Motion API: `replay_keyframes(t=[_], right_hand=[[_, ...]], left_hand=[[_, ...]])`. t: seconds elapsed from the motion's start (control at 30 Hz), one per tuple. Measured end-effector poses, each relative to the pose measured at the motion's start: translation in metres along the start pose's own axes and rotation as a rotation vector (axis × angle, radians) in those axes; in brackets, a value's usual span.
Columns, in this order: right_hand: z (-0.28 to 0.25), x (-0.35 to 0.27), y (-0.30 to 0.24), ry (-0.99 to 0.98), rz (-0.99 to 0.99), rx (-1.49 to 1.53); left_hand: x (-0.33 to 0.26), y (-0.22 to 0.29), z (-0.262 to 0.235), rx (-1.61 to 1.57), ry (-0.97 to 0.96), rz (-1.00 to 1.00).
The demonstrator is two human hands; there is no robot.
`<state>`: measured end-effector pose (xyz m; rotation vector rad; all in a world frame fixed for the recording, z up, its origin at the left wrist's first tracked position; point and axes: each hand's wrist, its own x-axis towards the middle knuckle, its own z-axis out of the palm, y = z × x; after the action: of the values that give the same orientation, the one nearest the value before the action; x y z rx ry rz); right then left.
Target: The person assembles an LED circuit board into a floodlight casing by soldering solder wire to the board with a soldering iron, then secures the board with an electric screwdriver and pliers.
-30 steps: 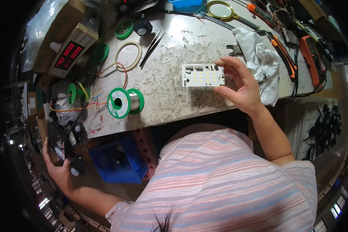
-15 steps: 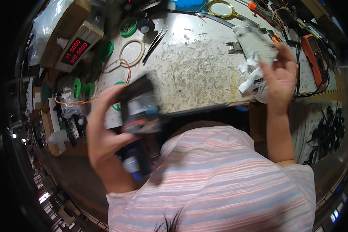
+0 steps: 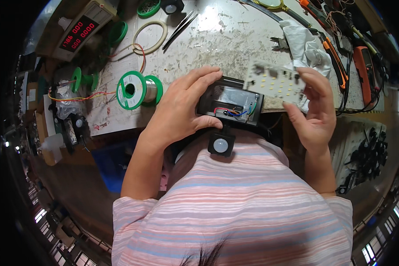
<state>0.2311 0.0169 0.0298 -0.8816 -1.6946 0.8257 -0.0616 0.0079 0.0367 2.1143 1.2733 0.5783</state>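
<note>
LED board [image 3: 277,83], pinched by the right hand [image 3: 314,105], hangs at the black housing's [image 3: 232,83] upper right; the left hand [image 3: 175,105] grips the housing's left side. Best handle the board by its edges (sparing the LEDs), leaving the housing's wires [image 3: 239,114] unpinched.

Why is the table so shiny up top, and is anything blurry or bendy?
In the head view, light glares off the white table beside the tweezers; in the head view, the white circuit board in the right hand looks slightly blurry; in the head view, the surroundings curve toward a dark rim.
</note>
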Motion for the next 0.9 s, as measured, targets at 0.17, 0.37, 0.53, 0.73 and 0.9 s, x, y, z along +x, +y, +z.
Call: replay_keyframes(t=[0.17, 0.37, 0.53, 0.73, 0.9], right_hand=[[0.014, 0.003, 0.005, -0.008, 0.037, -0.083], [0.017, -0.01, 0.012, 0.081, 0.222, 0.044], [0.032, -0.024, 0.012, 0.17, 0.262, 0.234], [0.031, -0.028, 0.018, 0.207, 0.157, 0.204], [0.021, -0.021, 0.022, 0.167, 0.089, 0.006]], left_hand=[[-0.009, 0.0, 0.009, 0.112, 0.158, 0.081], [-0.012, 0.008, 0.012, 0.181, 0.126, 0.207], [-0.005, 0.013, 0.021, 0.25, 0.136, 0.248], [-0.004, 0.015, 0.032, 0.211, 0.226, 0.081], [-0.003, 0.019, 0.031, 0.147, 0.25, 0.111]])
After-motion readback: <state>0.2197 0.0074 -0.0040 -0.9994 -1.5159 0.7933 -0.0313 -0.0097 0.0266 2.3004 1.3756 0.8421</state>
